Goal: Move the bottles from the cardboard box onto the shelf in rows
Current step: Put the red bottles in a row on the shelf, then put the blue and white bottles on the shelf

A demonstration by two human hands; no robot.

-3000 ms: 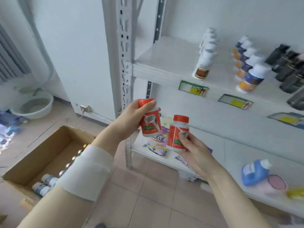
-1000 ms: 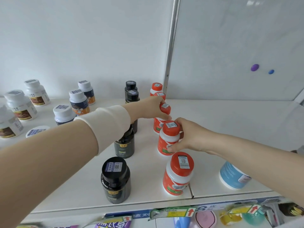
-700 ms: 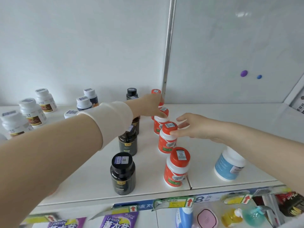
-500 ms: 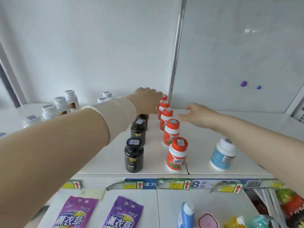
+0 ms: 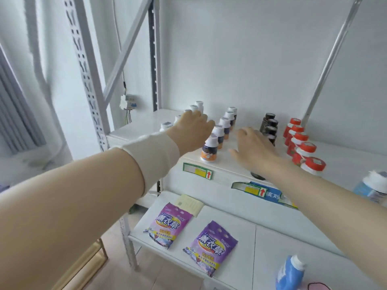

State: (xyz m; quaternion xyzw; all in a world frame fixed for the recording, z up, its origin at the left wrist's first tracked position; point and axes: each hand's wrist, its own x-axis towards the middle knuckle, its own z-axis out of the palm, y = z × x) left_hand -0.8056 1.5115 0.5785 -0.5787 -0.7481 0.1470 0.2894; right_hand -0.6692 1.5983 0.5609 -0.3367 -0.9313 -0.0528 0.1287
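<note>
On the white shelf [image 5: 343, 158] bottles stand in rows running front to back: red-capped bottles [image 5: 301, 149] at the right, black bottles [image 5: 270, 126] beside them, white-capped orange-label bottles [image 5: 217, 135] in the middle, white bottles [image 5: 194, 108] at the left. My left hand [image 5: 192, 130] hovers empty over the white bottles, fingers relaxed. My right hand [image 5: 251, 147] hangs empty with fingers spread in front of the black row. Only a corner of the cardboard box [image 5: 83, 266] shows at the bottom left.
A blue-label white bottle [image 5: 372, 185] stands alone at the shelf's right. The lower shelf [image 5: 270, 214] holds two purple bags [image 5: 210, 246], a yellow note [image 5: 189, 205] and a blue detergent bottle [image 5: 290, 274]. A perforated steel upright [image 5: 88, 80] stands left.
Both hands set the red-capped bottles into the right row, let go and drew back empty. My view swung left and down, and both hands shifted leftward along the shelf.
</note>
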